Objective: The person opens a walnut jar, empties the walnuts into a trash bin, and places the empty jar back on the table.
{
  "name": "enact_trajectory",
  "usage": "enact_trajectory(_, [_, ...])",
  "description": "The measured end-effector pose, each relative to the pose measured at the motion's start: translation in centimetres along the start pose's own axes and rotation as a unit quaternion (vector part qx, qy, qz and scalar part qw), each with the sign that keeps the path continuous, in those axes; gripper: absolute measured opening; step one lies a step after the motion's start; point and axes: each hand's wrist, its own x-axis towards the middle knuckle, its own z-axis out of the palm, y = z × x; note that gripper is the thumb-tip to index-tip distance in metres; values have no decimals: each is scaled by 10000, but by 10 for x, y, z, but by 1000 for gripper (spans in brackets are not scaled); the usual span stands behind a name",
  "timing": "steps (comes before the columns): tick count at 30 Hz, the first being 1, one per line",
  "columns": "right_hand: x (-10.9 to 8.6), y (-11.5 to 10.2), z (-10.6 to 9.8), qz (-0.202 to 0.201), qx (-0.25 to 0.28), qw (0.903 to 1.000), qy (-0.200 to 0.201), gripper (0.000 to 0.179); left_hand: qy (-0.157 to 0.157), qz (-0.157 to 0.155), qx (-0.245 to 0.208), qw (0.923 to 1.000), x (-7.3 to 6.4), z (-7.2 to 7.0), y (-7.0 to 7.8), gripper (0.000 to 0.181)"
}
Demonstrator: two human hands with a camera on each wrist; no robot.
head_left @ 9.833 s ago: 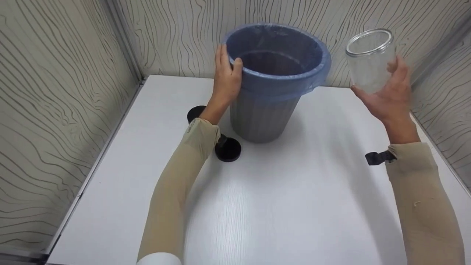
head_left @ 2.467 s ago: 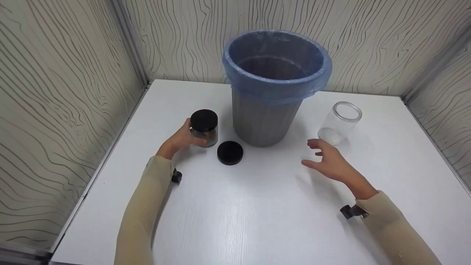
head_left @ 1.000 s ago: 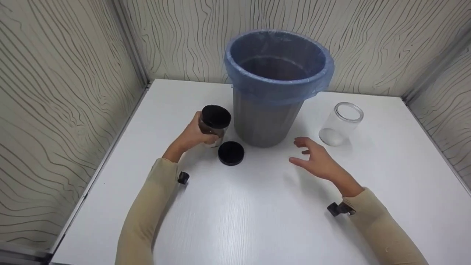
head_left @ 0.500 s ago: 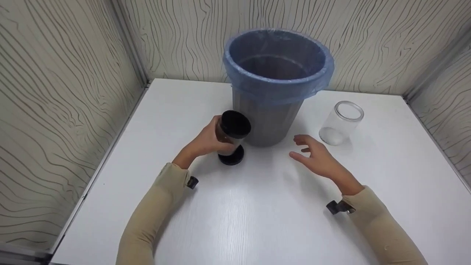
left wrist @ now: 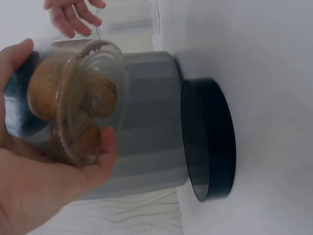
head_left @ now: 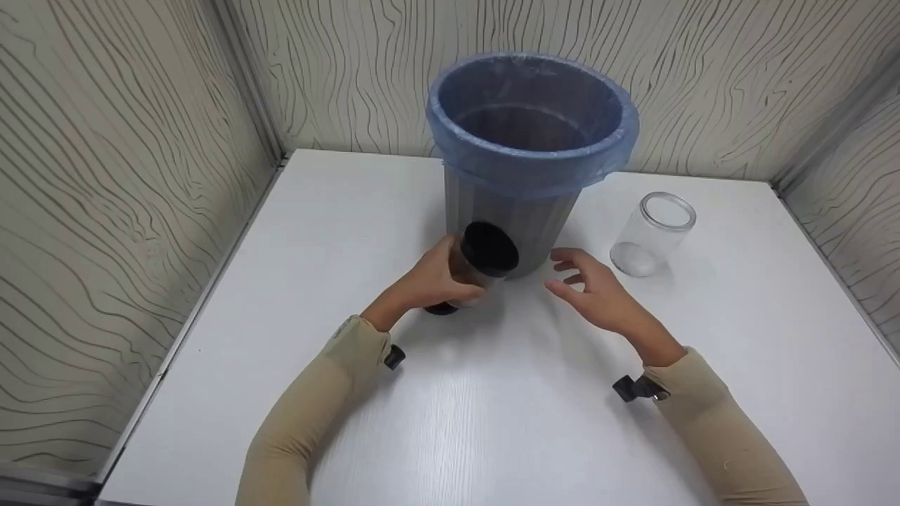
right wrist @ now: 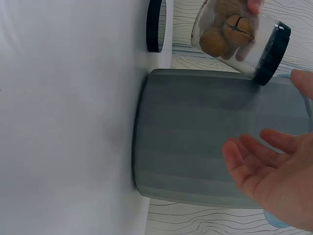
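My left hand (head_left: 432, 277) grips a clear jar (right wrist: 257, 46) with a black screw lid (head_left: 491, 249) on it. Several walnuts (right wrist: 238, 32) show through its wall in the right wrist view. The jar is held up off the table and leans toward the right, in front of the bin. My right hand (head_left: 594, 292) is just right of the jar, fingers loosely bent and apart, holding nothing. Below the jar a loose black lid (left wrist: 220, 139) lies on the table; in the head view the left hand and jar cover most of it.
A grey bin (head_left: 520, 218) lined with a blue bag (head_left: 534, 172) stands at the back centre, right behind both hands. An uncapped clear jar (head_left: 650, 239) stands to the right. Patterned panels (head_left: 351, 77) wall in the white table (head_left: 562, 422) at the back and sides.
My left hand first left the bin's rim and took up the walnut jar, then carried it rightward, tilting it. My right hand put the uncapped jar on the table and came in toward the middle.
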Motion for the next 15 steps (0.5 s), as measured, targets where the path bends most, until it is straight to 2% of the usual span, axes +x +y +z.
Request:
enact_trajectory(4, [1, -17, 0, -56, 11, 10000, 67, 47, -67, 114, -59, 9999, 5, 12, 3, 84])
enact_trajectory(9, [3, -40, -1, -99, 87, 9999, 67, 47, -163, 302, -202, 9992, 8, 22, 5, 87])
enact_trajectory(15, [7, -19, 4, -179, -55, 9998, -11, 47, -199, 171, -216, 9994, 10, 30, 10, 87])
